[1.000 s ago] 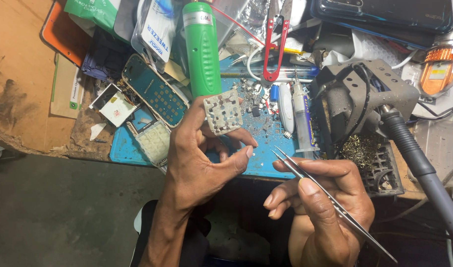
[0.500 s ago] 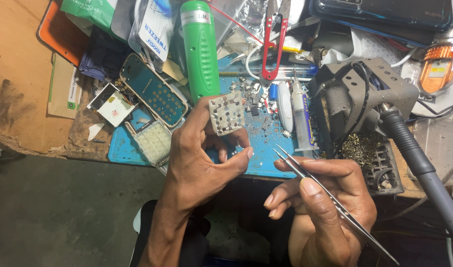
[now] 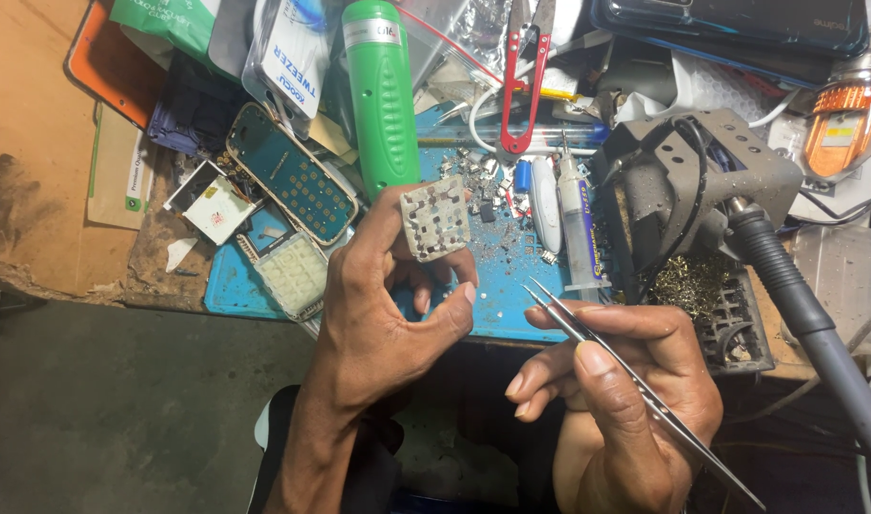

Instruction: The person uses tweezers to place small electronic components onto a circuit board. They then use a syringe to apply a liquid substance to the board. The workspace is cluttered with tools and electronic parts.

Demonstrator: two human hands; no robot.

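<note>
Slightly lower than a second ago, the left hand (image 3: 383,314) pinches a small perforated metal plate (image 3: 435,219) upright above the blue mat (image 3: 228,286) (littered with parts). Right hand (image 3: 626,400) clamps tweezers (image 3: 635,390), tips just beside the plate.
</note>
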